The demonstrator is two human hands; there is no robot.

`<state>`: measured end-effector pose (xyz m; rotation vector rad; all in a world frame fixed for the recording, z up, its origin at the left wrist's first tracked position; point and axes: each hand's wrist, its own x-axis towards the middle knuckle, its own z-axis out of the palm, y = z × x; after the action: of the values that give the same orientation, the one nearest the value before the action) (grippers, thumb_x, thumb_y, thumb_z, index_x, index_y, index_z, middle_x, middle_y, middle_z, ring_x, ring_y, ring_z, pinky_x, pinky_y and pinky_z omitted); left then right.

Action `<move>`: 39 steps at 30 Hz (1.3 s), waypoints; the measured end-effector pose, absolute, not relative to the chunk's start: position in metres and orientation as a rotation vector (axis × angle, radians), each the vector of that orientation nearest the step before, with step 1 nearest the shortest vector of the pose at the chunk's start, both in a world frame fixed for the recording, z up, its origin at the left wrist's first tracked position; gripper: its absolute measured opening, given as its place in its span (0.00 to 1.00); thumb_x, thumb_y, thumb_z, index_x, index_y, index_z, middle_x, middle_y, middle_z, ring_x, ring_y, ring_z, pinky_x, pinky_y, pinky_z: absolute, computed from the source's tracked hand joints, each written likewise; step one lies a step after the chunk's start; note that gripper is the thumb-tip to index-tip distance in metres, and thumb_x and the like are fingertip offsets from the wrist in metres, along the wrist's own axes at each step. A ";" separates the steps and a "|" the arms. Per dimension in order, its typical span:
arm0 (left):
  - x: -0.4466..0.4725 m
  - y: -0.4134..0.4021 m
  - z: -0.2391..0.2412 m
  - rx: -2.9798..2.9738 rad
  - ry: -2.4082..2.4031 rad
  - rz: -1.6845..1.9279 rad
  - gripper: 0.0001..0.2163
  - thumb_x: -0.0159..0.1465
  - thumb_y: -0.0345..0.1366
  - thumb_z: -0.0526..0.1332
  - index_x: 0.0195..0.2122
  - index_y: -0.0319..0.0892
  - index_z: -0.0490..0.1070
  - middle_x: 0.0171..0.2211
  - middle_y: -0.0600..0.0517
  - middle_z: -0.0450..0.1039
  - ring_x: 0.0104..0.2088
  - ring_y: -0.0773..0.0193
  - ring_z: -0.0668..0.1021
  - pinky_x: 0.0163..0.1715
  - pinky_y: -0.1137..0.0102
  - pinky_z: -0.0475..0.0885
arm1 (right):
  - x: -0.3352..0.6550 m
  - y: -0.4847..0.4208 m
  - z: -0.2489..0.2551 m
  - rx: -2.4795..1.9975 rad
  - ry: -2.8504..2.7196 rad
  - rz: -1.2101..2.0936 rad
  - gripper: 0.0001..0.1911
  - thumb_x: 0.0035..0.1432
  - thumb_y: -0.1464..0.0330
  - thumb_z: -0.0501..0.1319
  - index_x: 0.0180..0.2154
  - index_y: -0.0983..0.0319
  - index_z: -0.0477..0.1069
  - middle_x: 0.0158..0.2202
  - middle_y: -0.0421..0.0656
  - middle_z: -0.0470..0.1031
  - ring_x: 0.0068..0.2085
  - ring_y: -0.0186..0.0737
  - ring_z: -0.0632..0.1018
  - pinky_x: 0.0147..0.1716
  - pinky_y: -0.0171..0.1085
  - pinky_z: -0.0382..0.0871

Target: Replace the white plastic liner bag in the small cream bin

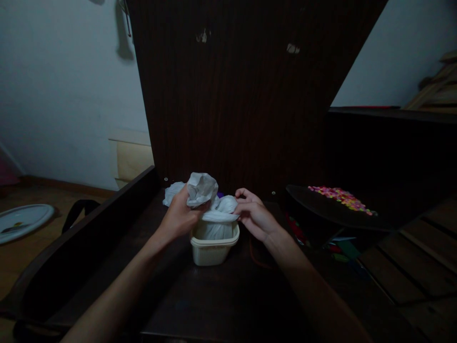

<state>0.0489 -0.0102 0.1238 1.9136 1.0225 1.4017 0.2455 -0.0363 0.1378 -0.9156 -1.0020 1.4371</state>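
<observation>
The light is dim, and the inside of my small rectangular cream plastic tub (212,255) is mostly covered by a crumpled, thin white bag (202,190), its lower part sunk in the tub and its upper part bunched above the rim. Behind the tub, a purple thing (220,195) shows only as a sliver, too hidden to name. My left hand (180,212) is closed around the bunched top of the bag, above the tub's left side; my right hand (254,214) has its fingers half curled, pinching the bag's twisted edge above the tub's right rim. The tub stands on a dark wooden bench (200,305), which stretches left of it to a raised dark side board (89,238). Well behind the tub rises a tall dark wooden panel (235,119); well to its right, small pink and yellow pieces (342,197) lie on a dark surface (303,202).
</observation>
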 end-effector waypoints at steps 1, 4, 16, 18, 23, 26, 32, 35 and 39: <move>0.049 -0.011 0.124 1.908 1.026 1.418 0.11 0.56 0.36 0.66 0.40 0.39 0.74 0.39 0.46 0.80 0.39 0.55 0.80 0.41 0.63 0.75 | 0.246 -0.036 0.139 -0.922 -0.990 1.459 0.21 0.31 0.78 0.62 0.32 0.58 0.63 0.22 0.32 0.69 0.22 0.31 0.68 0.17 0.28 0.57; 0.048 -0.015 0.126 1.810 1.019 1.469 0.10 0.54 0.36 0.68 0.37 0.39 0.75 0.37 0.47 0.80 0.38 0.55 0.81 0.41 0.63 0.76 | 0.248 -0.036 0.141 -0.916 -1.001 1.528 0.19 0.34 0.76 0.64 0.32 0.58 0.64 0.22 0.32 0.69 0.22 0.32 0.70 0.16 0.29 0.61; 0.053 -0.016 0.130 1.831 1.238 1.512 0.13 0.58 0.46 0.67 0.33 0.40 0.77 0.33 0.48 0.79 0.34 0.55 0.79 0.35 0.64 0.74 | 0.238 -0.043 0.143 -0.872 -1.135 1.511 0.18 0.37 0.75 0.66 0.33 0.58 0.64 0.21 0.33 0.71 0.21 0.30 0.69 0.14 0.26 0.56; 0.054 -0.015 0.131 1.942 1.281 1.456 0.13 0.61 0.46 0.64 0.31 0.40 0.76 0.29 0.50 0.77 0.33 0.56 0.79 0.35 0.65 0.73 | 0.237 -0.043 0.143 -0.881 -1.142 1.501 0.17 0.38 0.74 0.66 0.32 0.58 0.63 0.21 0.33 0.70 0.20 0.30 0.68 0.14 0.26 0.52; 0.057 -0.016 0.134 1.817 0.988 1.394 0.11 0.62 0.43 0.63 0.34 0.40 0.76 0.33 0.50 0.80 0.33 0.58 0.79 0.36 0.66 0.74 | 0.235 -0.042 0.139 -0.931 -1.151 1.420 0.18 0.37 0.74 0.67 0.32 0.59 0.63 0.22 0.31 0.68 0.19 0.26 0.64 0.15 0.25 0.45; 0.059 -0.018 0.133 1.617 0.929 1.485 0.13 0.57 0.42 0.68 0.38 0.39 0.74 0.37 0.49 0.80 0.36 0.59 0.80 0.39 0.66 0.75 | 0.234 -0.042 0.138 -0.970 -1.178 1.383 0.17 0.37 0.72 0.67 0.33 0.59 0.66 0.22 0.31 0.68 0.19 0.26 0.62 0.15 0.26 0.45; 0.065 -0.019 0.131 1.465 0.889 1.588 0.20 0.50 0.40 0.71 0.39 0.43 0.64 0.37 0.52 0.76 0.37 0.60 0.81 0.39 0.67 0.77 | 0.229 -0.046 0.143 -0.976 -1.274 1.380 0.16 0.45 0.62 0.70 0.35 0.61 0.72 0.23 0.34 0.69 0.20 0.28 0.64 0.15 0.28 0.47; 0.070 -0.015 0.130 1.387 0.833 1.630 0.25 0.46 0.40 0.72 0.38 0.45 0.58 0.39 0.53 0.73 0.37 0.61 0.82 0.38 0.66 0.78 | 0.225 -0.046 0.141 -0.936 -1.368 1.310 0.23 0.44 0.59 0.74 0.40 0.61 0.73 0.30 0.38 0.74 0.24 0.30 0.70 0.19 0.30 0.59; 0.071 -0.012 0.132 1.416 0.930 1.631 0.25 0.45 0.41 0.74 0.33 0.45 0.57 0.32 0.57 0.68 0.31 0.66 0.78 0.32 0.71 0.74 | 0.224 -0.040 0.132 -0.915 -1.457 1.176 0.22 0.49 0.51 0.71 0.32 0.62 0.72 0.24 0.37 0.69 0.21 0.30 0.67 0.18 0.31 0.59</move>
<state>0.0713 -0.0116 0.1319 1.4161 0.9296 1.6312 0.2242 -0.0396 0.1315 -0.9147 -1.4571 1.1761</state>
